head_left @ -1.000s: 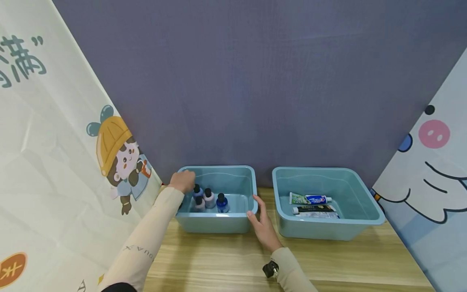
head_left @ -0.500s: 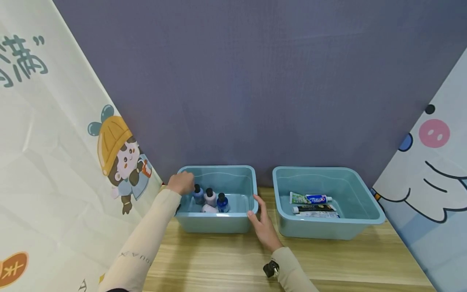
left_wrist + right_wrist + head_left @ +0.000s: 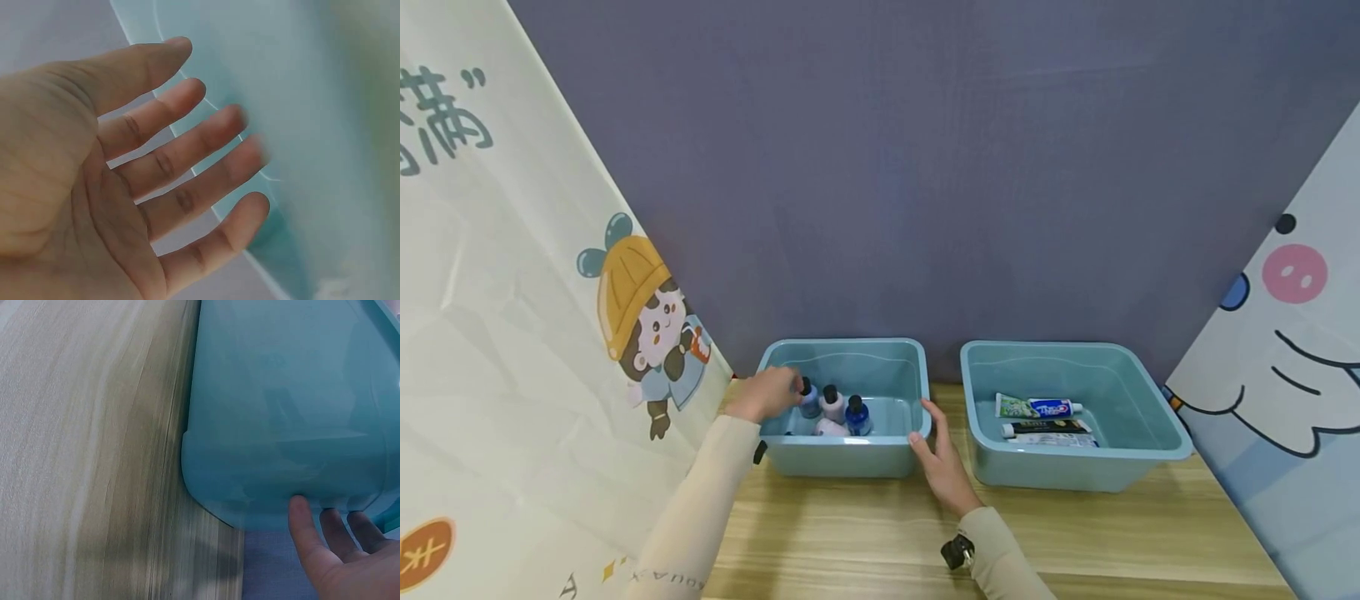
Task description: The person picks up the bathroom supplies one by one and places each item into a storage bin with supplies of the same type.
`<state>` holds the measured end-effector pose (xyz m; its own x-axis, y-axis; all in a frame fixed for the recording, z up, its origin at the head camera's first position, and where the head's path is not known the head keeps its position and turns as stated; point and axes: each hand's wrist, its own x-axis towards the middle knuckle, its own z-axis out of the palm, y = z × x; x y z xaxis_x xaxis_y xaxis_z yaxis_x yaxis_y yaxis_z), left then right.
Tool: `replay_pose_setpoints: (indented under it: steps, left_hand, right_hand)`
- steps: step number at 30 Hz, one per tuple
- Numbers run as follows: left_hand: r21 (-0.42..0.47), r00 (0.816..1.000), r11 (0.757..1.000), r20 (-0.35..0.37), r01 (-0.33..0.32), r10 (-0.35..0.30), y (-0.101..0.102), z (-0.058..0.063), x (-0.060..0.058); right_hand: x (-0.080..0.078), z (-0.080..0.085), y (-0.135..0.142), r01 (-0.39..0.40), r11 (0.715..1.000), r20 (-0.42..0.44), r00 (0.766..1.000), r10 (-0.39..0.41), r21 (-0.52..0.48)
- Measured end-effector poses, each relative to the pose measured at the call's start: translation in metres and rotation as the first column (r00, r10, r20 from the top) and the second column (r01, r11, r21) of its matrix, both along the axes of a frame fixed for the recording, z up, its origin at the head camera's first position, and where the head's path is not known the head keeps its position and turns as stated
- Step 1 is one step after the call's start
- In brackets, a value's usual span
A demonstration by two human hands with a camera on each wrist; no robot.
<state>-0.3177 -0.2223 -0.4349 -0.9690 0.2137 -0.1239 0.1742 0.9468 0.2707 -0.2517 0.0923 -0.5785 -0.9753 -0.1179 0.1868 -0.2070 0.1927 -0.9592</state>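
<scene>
In the head view my left hand (image 3: 765, 393) reaches over the left rim of the left light-blue bin (image 3: 850, 459). The left wrist view shows its fingers (image 3: 206, 137) spread and holding nothing. Inside stand small black-capped bottles: a light-blue one (image 3: 809, 405), closest to that hand, a pale one (image 3: 832, 409) and a dark-blue one (image 3: 857, 419). A pale pink bottle (image 3: 830, 429) lies on its side before them. My right hand (image 3: 947, 471) touches the bin's front right corner, thumb at the front rim, fingers along its right side; in the right wrist view fairly straight fingertips touch the wall.
A second light-blue bin (image 3: 1060, 477) stands to the right with a green-and-blue toothpaste tube (image 3: 1037, 409), a black one (image 3: 1045, 430) and a white one (image 3: 1056, 441) inside. Both bins sit on a wooden table (image 3: 842, 533) against a dark fabric backdrop (image 3: 880, 183).
The pale pink bottle that stood upright a second ago now lies on its side, nearer the dark-blue one. My left hand has shifted left and toward the front. The right hand stays put.
</scene>
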Motion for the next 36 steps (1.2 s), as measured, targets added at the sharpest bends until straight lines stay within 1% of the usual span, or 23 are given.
replay_pose_setpoints:
  steps: [4, 6, 8, 14, 17, 20, 27, 30, 32, 33, 36]
  left_hand:
    - [0.066, 0.996, 0.998, -0.084, 0.007, -0.002, -0.003, -0.009, 0.01]
    - [0.106, 0.99, 0.994, -0.141, 0.004, 0.011, -0.005, -0.014, 0.015]
    - [0.143, 0.979, 0.99, -0.199, -0.001, 0.029, -0.006, -0.019, 0.021]
    - [0.237, 0.934, 0.971, -0.343, -0.014, 0.097, -0.004, -0.033, 0.04]
    - [0.273, 0.902, 0.962, -0.41, -0.021, 0.136, -0.001, -0.04, 0.049]
    - [0.307, 0.863, 0.952, -0.476, -0.018, 0.17, 0.001, -0.047, 0.057]
    - [0.383, 0.753, 0.924, -0.611, 0.011, 0.244, 0.005, -0.063, 0.072]
    - [0.415, 0.702, 0.909, -0.66, 0.044, 0.267, 0.008, -0.073, 0.077]
    - [0.432, 0.663, 0.899, -0.694, 0.075, 0.279, 0.011, -0.079, 0.081]
    - [0.442, 0.643, 0.892, -0.711, 0.091, 0.286, 0.012, -0.082, 0.083]
    - [0.474, 0.591, 0.87, -0.743, 0.132, 0.315, 0.017, -0.089, 0.088]
  right_hand:
    - [0.001, 0.002, 0.0, 0.001, 1.0, 0.011, 1.0, -0.001, 0.0]
    - [0.001, 0.002, 0.0, -0.002, 1.0, 0.02, 1.0, 0.002, 0.003]
    - [0.001, 0.002, 0.001, -0.006, 1.0, 0.024, 1.0, 0.006, 0.0]
    - [0.001, 0.002, 0.001, -0.004, 1.0, 0.019, 1.0, 0.004, -0.002]
    - [0.001, 0.002, 0.0, -0.002, 1.0, 0.018, 1.0, 0.002, 0.005]
    - [0.002, 0.002, 0.0, 0.002, 1.0, 0.027, 1.0, -0.002, 0.004]
    - [0.002, 0.001, -0.001, 0.003, 1.0, 0.037, 0.999, -0.003, 0.0]
    - [0.003, 0.0, -0.001, 0.003, 1.0, 0.035, 0.999, -0.003, -0.001]
    - [0.003, 0.0, -0.001, 0.006, 1.0, 0.031, 0.999, -0.006, -0.001]
    - [0.003, 0.0, -0.002, 0.008, 1.0, 0.029, 1.0, -0.008, -0.002]
    - [0.002, -0.001, -0.003, 0.007, 1.0, 0.017, 1.0, -0.007, -0.008]
